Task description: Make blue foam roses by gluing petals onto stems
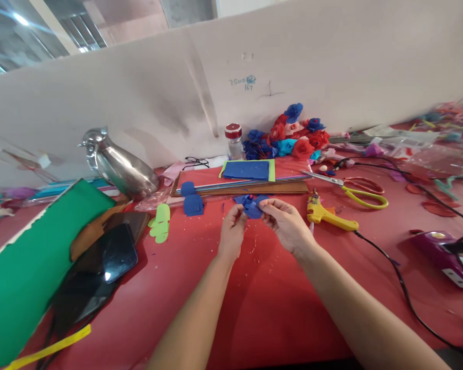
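Note:
Between my two hands is a blue paper flower (251, 206) with a small red spot at its centre. My left hand (233, 226) pinches its left side, and my right hand (283, 221) grips a petal at its right edge. The fingers of both hands are closed on it, a little above the red table (231, 313). Blue paper petal pieces (193, 204) lie to the left of my left hand, with light green petal pieces (161, 221) further left. A yellow glue gun (332, 217) lies just right of my right hand.
Scissors (364, 192) with red and yellow handles lie behind the glue gun, whose cord runs toward a purple power strip (440, 257). Finished paper flowers (293, 136) are heaped by the wall. A steel jug (119, 167), black phone (118, 252) and green sheet (34, 272) stand or lie left.

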Demonstrator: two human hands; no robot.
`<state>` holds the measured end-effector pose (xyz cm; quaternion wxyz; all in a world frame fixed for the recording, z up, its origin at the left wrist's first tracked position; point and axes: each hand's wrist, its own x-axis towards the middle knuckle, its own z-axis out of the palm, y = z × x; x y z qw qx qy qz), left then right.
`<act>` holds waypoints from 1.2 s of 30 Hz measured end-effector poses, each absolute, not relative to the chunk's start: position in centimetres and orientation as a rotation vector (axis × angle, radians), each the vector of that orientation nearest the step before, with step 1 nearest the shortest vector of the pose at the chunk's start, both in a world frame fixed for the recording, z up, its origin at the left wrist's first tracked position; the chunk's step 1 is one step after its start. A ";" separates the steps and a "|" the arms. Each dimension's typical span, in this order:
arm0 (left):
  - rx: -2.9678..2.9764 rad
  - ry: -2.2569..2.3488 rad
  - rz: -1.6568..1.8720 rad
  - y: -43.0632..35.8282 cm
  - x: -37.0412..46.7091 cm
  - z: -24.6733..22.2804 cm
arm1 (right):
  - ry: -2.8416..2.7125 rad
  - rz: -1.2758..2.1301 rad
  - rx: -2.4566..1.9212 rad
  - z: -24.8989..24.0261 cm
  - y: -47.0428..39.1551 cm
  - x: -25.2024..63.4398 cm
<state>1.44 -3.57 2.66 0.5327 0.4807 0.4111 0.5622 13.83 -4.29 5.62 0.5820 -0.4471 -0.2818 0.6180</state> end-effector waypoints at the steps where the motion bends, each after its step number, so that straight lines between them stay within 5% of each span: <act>1: 1.142 0.999 1.345 -3.5 1.5 2.6 | -0.649 1.430 -1.048 5.6 -4.3 13.8; 26: 1.173 1.100 1.302 -3.7 1.5 2.5 | -0.697 1.196 -1.099 5.5 -4.3 13.7; 36: 1.061 1.065 1.281 -3.3 1.1 1.8 | -1.407 0.610 -1.179 4.7 -4.4 14.3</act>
